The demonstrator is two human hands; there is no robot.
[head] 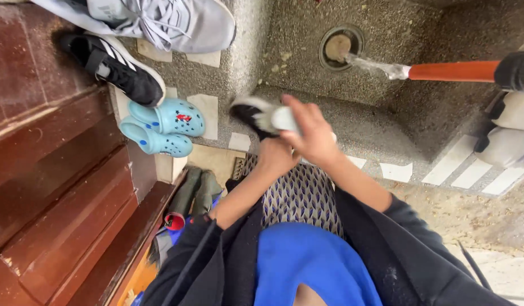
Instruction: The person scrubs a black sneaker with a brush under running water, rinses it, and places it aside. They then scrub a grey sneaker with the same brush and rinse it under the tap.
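A black shoe with a white sole (247, 111) is held over the edge of a speckled stone sink (386, 113). My left hand (275, 156) grips it from below, mostly hidden behind my right. My right hand (310, 133) presses a white brush (276, 119) against the shoe; both are motion-blurred. Water streams from an orange hose nozzle (452, 71) towards the round drain (340, 46).
On the sink's left rim stand a grey lace-up sneaker (160, 22), a black sneaker with white stripes (114, 65) and a pair of small light-blue clogs (162, 127). Dark green boots (195, 192) stand below. A dark wooden door (52, 170) is at left. White shoes (511, 130) lie at right.
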